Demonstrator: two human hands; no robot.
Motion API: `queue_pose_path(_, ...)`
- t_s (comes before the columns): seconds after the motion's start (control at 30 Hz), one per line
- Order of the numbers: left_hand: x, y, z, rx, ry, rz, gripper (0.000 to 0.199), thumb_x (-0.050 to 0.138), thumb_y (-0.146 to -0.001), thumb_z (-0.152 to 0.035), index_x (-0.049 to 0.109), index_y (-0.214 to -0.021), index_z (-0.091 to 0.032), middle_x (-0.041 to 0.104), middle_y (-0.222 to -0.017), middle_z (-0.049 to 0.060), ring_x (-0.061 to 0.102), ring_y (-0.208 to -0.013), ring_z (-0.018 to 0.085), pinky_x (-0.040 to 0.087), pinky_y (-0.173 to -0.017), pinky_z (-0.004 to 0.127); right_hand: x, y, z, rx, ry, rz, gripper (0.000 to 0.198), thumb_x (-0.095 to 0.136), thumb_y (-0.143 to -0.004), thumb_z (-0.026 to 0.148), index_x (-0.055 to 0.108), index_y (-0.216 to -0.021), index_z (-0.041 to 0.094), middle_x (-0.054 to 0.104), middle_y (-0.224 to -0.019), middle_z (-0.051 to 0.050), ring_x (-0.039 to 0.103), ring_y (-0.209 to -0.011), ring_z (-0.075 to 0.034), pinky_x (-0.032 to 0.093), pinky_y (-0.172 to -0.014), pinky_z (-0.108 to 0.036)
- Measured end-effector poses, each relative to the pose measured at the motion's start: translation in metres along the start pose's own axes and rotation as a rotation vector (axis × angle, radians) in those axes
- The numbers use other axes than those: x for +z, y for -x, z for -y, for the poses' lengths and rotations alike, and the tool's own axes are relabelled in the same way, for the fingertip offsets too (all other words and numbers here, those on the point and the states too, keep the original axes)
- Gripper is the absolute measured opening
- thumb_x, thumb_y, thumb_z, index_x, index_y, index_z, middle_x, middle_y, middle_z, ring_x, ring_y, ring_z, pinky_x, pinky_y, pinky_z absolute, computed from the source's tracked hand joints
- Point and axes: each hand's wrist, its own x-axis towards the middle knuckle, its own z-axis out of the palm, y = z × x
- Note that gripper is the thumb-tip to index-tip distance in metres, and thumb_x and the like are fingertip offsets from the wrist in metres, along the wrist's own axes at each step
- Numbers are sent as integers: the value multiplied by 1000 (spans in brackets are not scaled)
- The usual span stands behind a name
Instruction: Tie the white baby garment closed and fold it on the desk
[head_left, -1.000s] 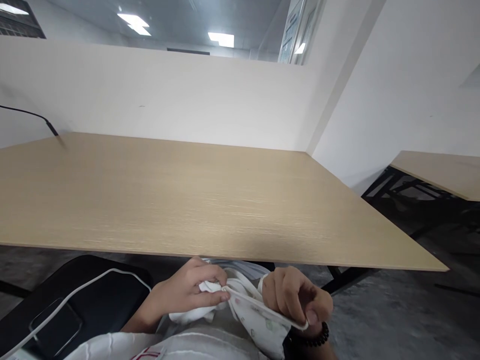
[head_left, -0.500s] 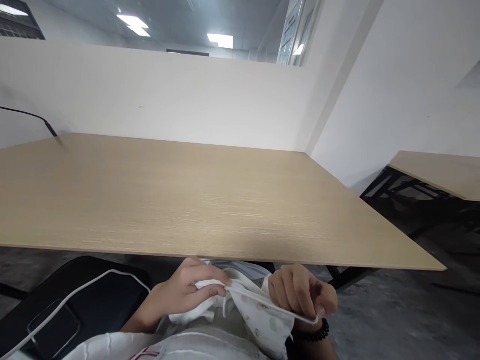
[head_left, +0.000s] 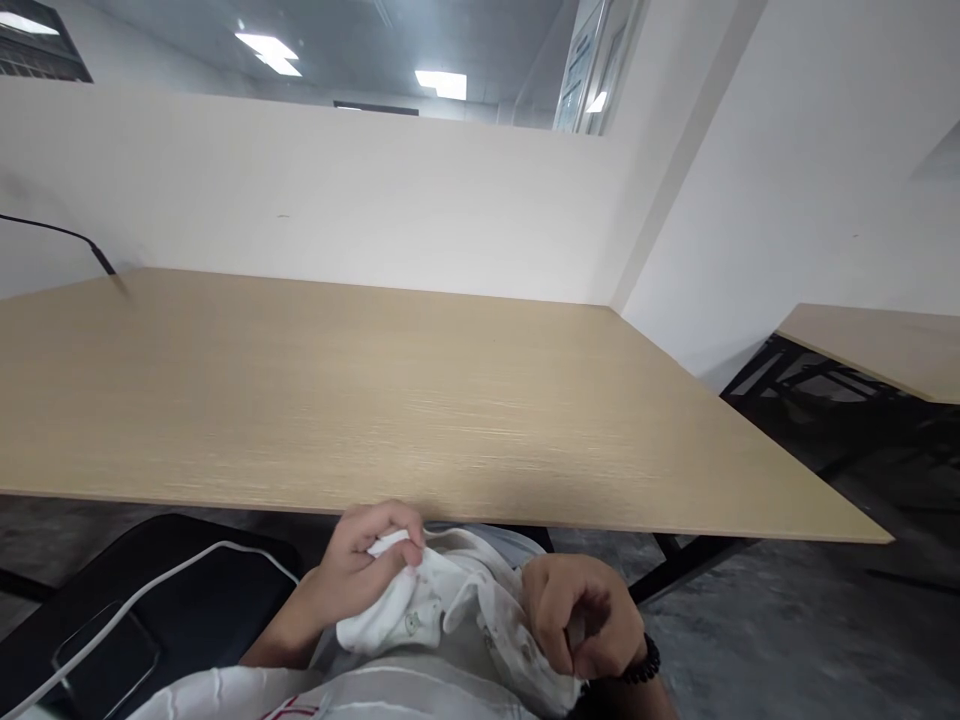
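White printed cloth (head_left: 409,622), bunched between your hands, on your side of the table's (head_left: 450,400) near edge.
It's in hand but not spread flat; what remains can't be judged. Taut half a second ago, it now sags. Your left hand (head_left: 351,575) pinches it, thumb against fingers; your right hand's (head_left: 577,605) fingers curl beside it, pinch unclear.

Past your left hand (head_left: 364,562) and right hand (head_left: 585,615) you have the pale wooden counter (head_left: 420,390), then a white wall (head_left: 375,190). Left of your left hand, a white cable (head_left: 142,592) crosses a black, round-cornered object (head_left: 202,580); well right of your right hand stands another table (head_left: 877,345).
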Motion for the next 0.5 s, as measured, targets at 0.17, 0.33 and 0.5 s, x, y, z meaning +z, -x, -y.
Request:
queue_pose_path(0.17, -10, 6, 7, -23, 138, -103, 39, 66, -86, -51, 63, -70, -16, 63, -56, 2, 54, -47, 11, 39, -46, 20, -7, -5, -9, -588, -507, 30, 25, 74, -61, 34, 55, -52, 20, 46, -35, 4, 39, -31, -5, 29, -38, -19)
queue_pose_path(0.33, -5, -3, -11, 67, 251, 348, 39, 63, -89, -49, 68, -71, -15, 65, -58, 4, 58, -54, 12, 44, -55, 21, -6, -19, 3, -663, -620, -52, 29, 68, -68, 36, 52, -51, 21, 44, -32, 7, 38, -28, -5, 33, -40, -16)
queue_pose_path(0.5, 8, -20, -27, 108, 250, 780, 35, 51, -97, -46, 70, -90, -18, 72, -83, 9, 66, -83, 19, 52, -78, 26, 20, -53, 27, -389, -305, -71, 37, 65, -81, 48, 56, -61, 18, 58, -55, -3, 56, -51, -9, 45, -55, -18)
